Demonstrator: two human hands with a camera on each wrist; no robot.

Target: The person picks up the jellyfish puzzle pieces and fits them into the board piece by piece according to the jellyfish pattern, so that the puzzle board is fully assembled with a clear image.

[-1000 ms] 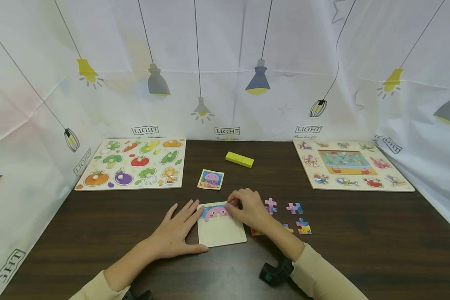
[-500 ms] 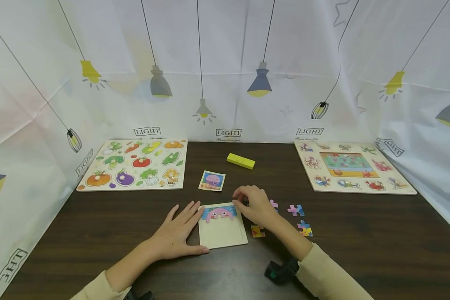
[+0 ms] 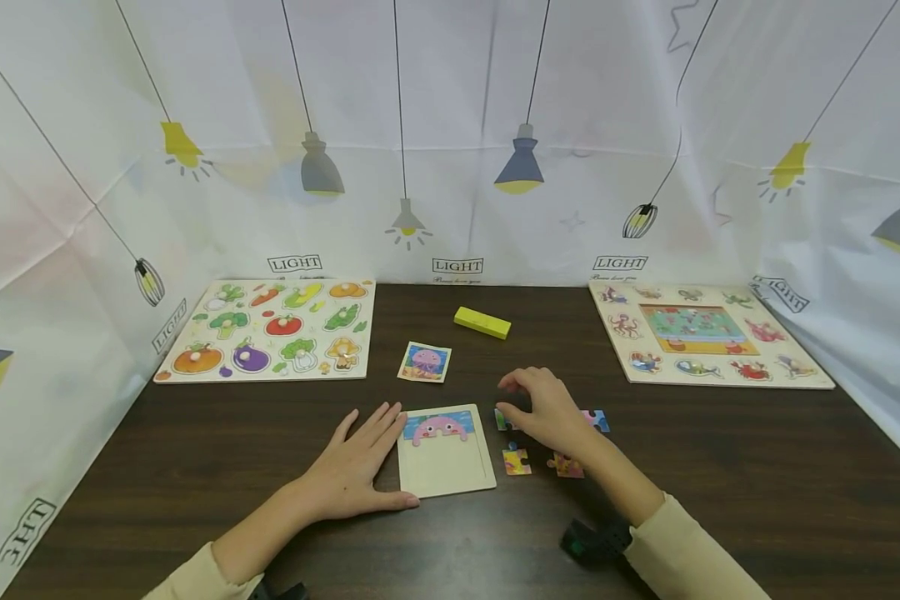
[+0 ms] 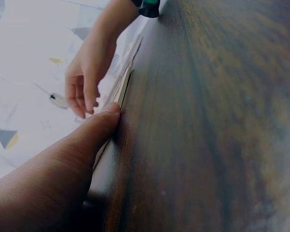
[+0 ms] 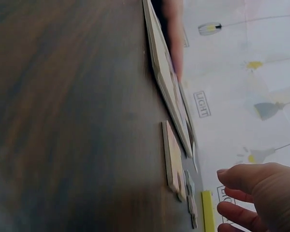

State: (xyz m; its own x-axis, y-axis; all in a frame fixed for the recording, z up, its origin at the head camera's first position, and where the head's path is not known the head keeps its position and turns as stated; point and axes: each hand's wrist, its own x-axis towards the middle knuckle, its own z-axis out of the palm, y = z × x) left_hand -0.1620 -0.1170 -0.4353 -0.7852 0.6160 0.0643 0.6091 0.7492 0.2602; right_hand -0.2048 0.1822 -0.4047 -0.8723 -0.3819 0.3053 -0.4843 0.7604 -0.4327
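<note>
A cream puzzle tray (image 3: 446,475) lies mid-table, its top strip filled by joined pieces showing a pink creature's face (image 3: 440,427). My left hand (image 3: 356,467) rests along its left side with spread fingers; in the left wrist view the thumb (image 4: 111,110) touches the tray's edge. My right hand (image 3: 547,408) hovers over loose jigsaw pieces right of the tray, fingers loosely bent, nothing visible between them. Around it show a green-blue piece (image 3: 504,420), a yellow piece (image 3: 517,462), an orange piece (image 3: 568,467) and a pink-blue piece (image 3: 598,420). The hand and forearm cover other pieces.
Behind the tray lies a small picture card (image 3: 424,362) of a pink sea creature, with a yellow block (image 3: 482,322) farther back. A vegetable puzzle board (image 3: 270,354) stands back left, a sea-animal board (image 3: 690,358) back right. A printed white cloth (image 3: 450,125) hangs behind.
My right hand has left the tray's top right corner and moved right over the loose pieces. The face piece there is uncovered. My left hand has stayed at the tray.
</note>
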